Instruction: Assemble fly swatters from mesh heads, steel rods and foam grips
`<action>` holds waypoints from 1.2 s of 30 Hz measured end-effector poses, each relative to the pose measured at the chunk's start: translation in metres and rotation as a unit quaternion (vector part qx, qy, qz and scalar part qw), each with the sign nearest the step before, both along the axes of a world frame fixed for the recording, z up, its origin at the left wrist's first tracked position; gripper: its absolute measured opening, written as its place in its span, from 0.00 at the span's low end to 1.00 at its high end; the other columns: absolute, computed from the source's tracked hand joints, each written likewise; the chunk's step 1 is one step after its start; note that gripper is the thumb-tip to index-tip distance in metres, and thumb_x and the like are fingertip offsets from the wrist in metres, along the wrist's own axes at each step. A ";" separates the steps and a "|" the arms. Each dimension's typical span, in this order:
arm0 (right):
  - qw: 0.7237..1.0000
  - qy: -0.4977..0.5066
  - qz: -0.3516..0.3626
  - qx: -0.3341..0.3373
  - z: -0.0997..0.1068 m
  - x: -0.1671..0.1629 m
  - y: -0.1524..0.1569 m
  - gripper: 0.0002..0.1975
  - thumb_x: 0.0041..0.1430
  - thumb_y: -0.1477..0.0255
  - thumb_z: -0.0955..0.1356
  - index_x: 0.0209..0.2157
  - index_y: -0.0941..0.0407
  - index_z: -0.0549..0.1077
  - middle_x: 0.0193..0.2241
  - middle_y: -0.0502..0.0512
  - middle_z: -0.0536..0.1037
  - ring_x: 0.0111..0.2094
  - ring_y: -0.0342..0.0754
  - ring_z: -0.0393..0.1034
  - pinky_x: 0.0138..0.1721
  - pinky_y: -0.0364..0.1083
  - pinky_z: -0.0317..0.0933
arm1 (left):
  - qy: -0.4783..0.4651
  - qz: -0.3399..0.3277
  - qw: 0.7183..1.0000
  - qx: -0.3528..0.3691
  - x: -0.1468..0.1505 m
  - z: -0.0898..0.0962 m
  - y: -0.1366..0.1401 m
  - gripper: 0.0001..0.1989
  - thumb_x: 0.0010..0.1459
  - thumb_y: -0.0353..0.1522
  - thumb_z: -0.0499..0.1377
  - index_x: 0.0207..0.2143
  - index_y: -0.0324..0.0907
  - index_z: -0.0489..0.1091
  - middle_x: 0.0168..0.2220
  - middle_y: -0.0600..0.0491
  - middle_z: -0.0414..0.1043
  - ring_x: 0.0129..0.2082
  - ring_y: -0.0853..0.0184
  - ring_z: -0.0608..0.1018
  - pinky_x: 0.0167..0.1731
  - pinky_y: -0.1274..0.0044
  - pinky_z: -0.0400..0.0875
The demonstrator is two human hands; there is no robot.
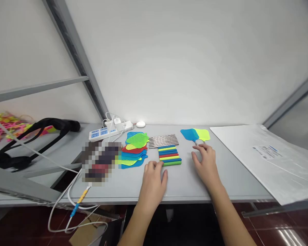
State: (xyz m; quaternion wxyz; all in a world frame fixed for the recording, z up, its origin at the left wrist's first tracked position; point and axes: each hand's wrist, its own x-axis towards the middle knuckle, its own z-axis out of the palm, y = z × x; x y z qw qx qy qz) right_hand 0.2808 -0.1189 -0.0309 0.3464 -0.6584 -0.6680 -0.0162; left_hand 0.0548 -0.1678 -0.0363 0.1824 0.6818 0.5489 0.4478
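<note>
My left hand [152, 179] is at the front of a row of coloured handles [169, 154], its fingers bent and the thumb apart. Its fingertips reach the left end of the nearest, a green handle [172, 163]; I cannot tell if they touch it. My right hand [206, 162] hovers with thumb and fingers apart, just in front of a blue fly swatter [188, 134] and a yellow-green fly swatter [204, 134] that overlap. Its fingers partly cover their shafts. Behind the handles lie several metal rods [164, 140]. Loose fly swatter heads [135, 150] in blue, green, red and yellow are piled left of them.
A power strip [110, 131] with plugs and a white round device [141, 124] are by the back wall. A blurred-out object [101, 162] and white cables [72, 191] lie left, near a black strap [64, 131]. A white wrapped panel [267, 160] covers the table's right side.
</note>
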 end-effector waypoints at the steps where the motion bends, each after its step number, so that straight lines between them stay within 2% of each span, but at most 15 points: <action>1: 0.999 -0.012 0.040 -0.005 0.007 -0.006 0.010 0.17 0.65 0.64 0.60 0.50 0.55 0.71 0.52 0.63 0.66 0.54 0.58 0.59 0.53 0.56 0.56 | -0.002 0.002 1.000 0.002 0.001 -0.001 0.000 0.13 0.59 0.34 0.58 0.47 0.48 0.73 0.41 0.45 0.68 0.43 0.53 0.70 0.43 0.64 0.64; 5: 0.975 -0.078 0.197 -0.065 0.036 -0.032 0.073 0.14 0.65 0.67 0.61 0.47 0.52 0.74 0.48 0.59 0.71 0.49 0.55 0.65 0.51 0.52 0.58 | -0.015 -0.002 0.999 -0.030 0.004 0.001 -0.005 0.13 0.59 0.34 0.57 0.47 0.49 0.73 0.40 0.46 0.67 0.42 0.53 0.69 0.43 0.64 0.64; 8: 0.950 -0.124 0.263 -0.116 0.048 -0.053 0.130 0.15 0.65 0.70 0.60 0.45 0.53 0.76 0.46 0.60 0.73 0.48 0.54 0.66 0.50 0.51 0.59 | 0.053 -0.001 0.996 -0.065 0.006 0.007 -0.010 0.14 0.62 0.31 0.52 0.49 0.48 0.70 0.42 0.47 0.65 0.43 0.56 0.68 0.43 0.64 0.65; 12: 0.911 -0.177 0.319 -0.193 0.045 -0.075 0.186 0.11 0.61 0.70 0.65 0.39 0.54 0.79 0.42 0.59 0.76 0.42 0.53 0.71 0.43 0.48 0.62 | 0.107 -0.005 0.989 -0.101 0.005 0.015 -0.012 0.13 0.62 0.29 0.51 0.48 0.47 0.69 0.44 0.47 0.65 0.43 0.57 0.68 0.42 0.64 0.66; 17: 0.880 -0.214 0.352 -0.235 0.038 -0.084 0.209 0.09 0.58 0.69 0.66 0.37 0.54 0.78 0.41 0.57 0.76 0.37 0.50 0.72 0.36 0.44 0.61 | 0.106 -0.022 0.986 -0.130 0.001 0.017 -0.011 0.13 0.61 0.29 0.52 0.48 0.47 0.68 0.45 0.47 0.65 0.43 0.58 0.68 0.41 0.64 0.68; 21: 0.873 -0.241 0.354 -0.232 0.040 -0.084 0.207 0.07 0.57 0.70 0.66 0.35 0.56 0.75 0.40 0.58 0.76 0.35 0.49 0.70 0.34 0.44 0.59 | 0.109 -0.025 0.985 -0.131 0.002 0.015 -0.010 0.15 0.61 0.30 0.53 0.50 0.48 0.67 0.46 0.47 0.65 0.44 0.57 0.68 0.41 0.63 0.67; 25: 0.896 -0.245 0.311 -0.201 0.055 -0.086 0.189 0.09 0.59 0.74 0.62 0.39 0.58 0.71 0.32 0.58 0.75 0.29 0.49 0.67 0.29 0.45 0.54 | 0.113 -0.022 0.985 -0.131 0.004 0.012 -0.010 0.16 0.61 0.31 0.52 0.51 0.48 0.67 0.47 0.47 0.65 0.44 0.56 0.68 0.41 0.63 0.67; 28: 0.916 -0.226 0.291 -0.156 0.070 -0.085 0.155 0.11 0.61 0.74 0.59 0.44 0.58 0.67 0.33 0.58 0.75 0.30 0.49 0.67 0.30 0.44 0.53 | 0.116 -0.017 0.986 -0.122 0.004 0.012 -0.011 0.17 0.61 0.31 0.53 0.52 0.48 0.66 0.46 0.47 0.65 0.44 0.57 0.68 0.41 0.64 0.67; 30: 0.917 -0.213 0.300 -0.153 0.076 -0.082 0.124 0.10 0.62 0.72 0.58 0.42 0.54 0.67 0.30 0.53 0.76 0.28 0.47 0.66 0.27 0.43 0.52 | 0.121 -0.011 0.986 -0.114 0.005 0.012 -0.012 0.17 0.61 0.31 0.53 0.52 0.48 0.67 0.45 0.47 0.66 0.43 0.56 0.68 0.41 0.64 0.67; 33: 0.900 -0.196 0.338 -0.191 0.073 -0.072 0.080 0.08 0.59 0.73 0.61 0.39 0.52 0.69 0.26 0.50 0.76 0.25 0.46 0.66 0.26 0.43 0.49 | 0.134 -0.006 0.985 -0.105 0.005 0.012 -0.014 0.16 0.61 0.31 0.53 0.52 0.48 0.67 0.45 0.47 0.67 0.43 0.56 0.68 0.41 0.63 0.67; 36: 0.888 -0.197 0.357 -0.215 0.061 -0.064 0.052 0.09 0.57 0.73 0.63 0.37 0.51 0.73 0.28 0.50 0.78 0.27 0.47 0.68 0.27 0.43 0.50 | 0.146 0.002 0.985 -0.090 0.006 0.011 -0.015 0.17 0.62 0.32 0.53 0.53 0.48 0.66 0.47 0.47 0.67 0.45 0.55 0.67 0.43 0.62 0.67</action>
